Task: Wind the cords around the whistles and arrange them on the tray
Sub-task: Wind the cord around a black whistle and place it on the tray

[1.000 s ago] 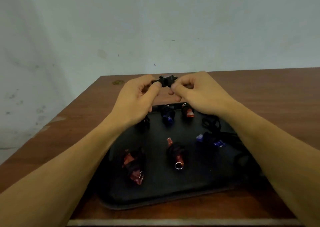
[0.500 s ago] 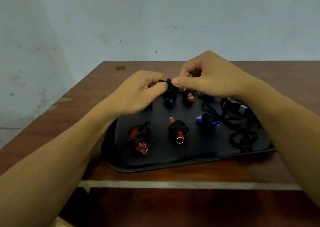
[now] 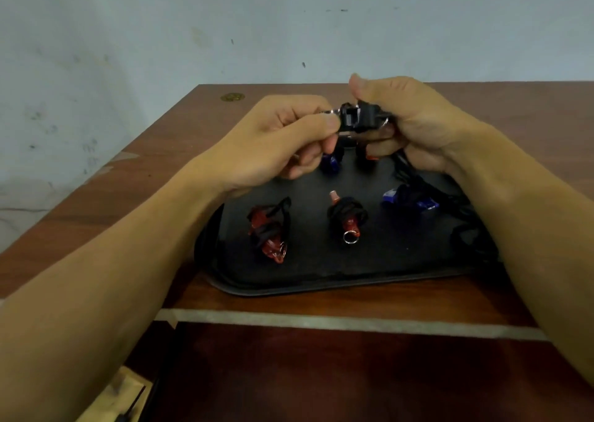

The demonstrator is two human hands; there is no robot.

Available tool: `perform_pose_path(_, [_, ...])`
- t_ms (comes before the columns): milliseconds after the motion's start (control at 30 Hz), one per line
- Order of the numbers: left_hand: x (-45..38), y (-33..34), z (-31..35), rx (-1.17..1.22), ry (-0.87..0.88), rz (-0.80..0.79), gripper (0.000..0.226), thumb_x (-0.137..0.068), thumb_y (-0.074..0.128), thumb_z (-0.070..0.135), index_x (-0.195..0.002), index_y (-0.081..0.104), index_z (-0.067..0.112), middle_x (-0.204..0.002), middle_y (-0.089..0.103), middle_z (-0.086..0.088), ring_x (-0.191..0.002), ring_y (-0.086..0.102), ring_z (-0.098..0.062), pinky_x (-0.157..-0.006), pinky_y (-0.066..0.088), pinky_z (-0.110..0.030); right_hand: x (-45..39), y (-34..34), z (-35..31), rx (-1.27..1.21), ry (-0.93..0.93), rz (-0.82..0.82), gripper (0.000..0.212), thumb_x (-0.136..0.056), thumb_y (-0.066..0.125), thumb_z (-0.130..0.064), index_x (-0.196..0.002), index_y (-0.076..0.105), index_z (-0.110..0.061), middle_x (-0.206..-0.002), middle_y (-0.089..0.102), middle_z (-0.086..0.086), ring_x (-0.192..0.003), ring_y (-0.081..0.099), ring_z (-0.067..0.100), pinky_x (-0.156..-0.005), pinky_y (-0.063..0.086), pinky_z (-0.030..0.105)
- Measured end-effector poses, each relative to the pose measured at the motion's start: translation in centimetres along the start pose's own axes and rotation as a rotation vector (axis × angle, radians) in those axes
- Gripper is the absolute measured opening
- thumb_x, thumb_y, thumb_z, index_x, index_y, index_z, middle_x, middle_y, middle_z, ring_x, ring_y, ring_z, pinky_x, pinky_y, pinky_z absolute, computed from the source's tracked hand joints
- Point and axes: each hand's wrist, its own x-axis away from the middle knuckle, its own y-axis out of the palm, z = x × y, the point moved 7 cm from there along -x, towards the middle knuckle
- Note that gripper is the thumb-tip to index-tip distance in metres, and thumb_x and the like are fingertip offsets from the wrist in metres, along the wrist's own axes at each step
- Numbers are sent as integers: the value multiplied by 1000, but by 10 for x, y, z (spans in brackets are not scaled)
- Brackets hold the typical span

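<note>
A black whistle (image 3: 353, 120) is being pinched between the left hand (image 3: 283, 142) and right hand (image 3: 414, 122), both curled on it, above the far edge of the black tray (image 3: 308, 280). Its long axis is being held roughly level, left to right; mouthpiece direction unclear. Wound whistles are lying on the tray: red (image 3: 268, 232), red (image 3: 347, 217), blue (image 3: 408, 198), more behind the hands. Loose cord (image 3: 466, 228) is lying at right, so work is judged as remaining.
</note>
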Motion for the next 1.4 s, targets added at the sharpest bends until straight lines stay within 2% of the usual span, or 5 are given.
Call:
perform_pose_path(633, [-6, -4, -4, 297, -1, 163, 27, -99, 45, 21, -79, 58, 8, -56, 43, -3, -43, 36, -14, -45, 12, -30, -3, -3, 2, -71, -110, 180, 38, -102, 54, -22, -65, 59, -21, -50, 40, -7, -42, 21, 6, -40, 13, 18])
perform_pose_path(867, [-5, -23, -6, 154, -12, 393, 30, -101, 46, 14, -73, 56, 8, -53, 42, -3, -41, 34, -17, -41, 25, -21, 8, -2, -20, 422, -334, 296, 21, -101, 57, -15, -85, 71, -20, -60, 56, -9, -50, 51, -2, -51, 39, 8])
perform_pose_path(1100, [-2, -35, -5, -122, -1, 531, 31, -96, 51, 14, -69, 52, -1, -49, 39, -1, -42, 34, -16, -46, 28, -27, 19, 6, -34, 918, -381, 267, 18, -97, 58, -23, -85, 68, -32, -71, 62, -32, -74, 59, -10, -69, 39, 9])
perform_pose_path(1267, [0, -30, 1, -503, 46, 448, 29, -98, 53, 16, -72, 53, 4, -55, 41, 3, -52, 36, -9, -53, 30, -32, 21, 17, -59, 1096, -327, 187, 20, -94, 59, -37, -82, 72, -28, -72, 69, -13, -70, 62, 6, -65, 47, 27])
perform_pose_path(1400, [1, -13, 10, -597, 112, 287, 18, -99, 52, 17, -87, 62, 8, -61, 42, -7, -55, 34, -10, -53, 29, -26, 8, 10, -71, 1014, -332, 125, 24, -90, 67, -42, -74, 73, -24, -64, 68, -13, -62, 62, 3, -59, 44, 15])
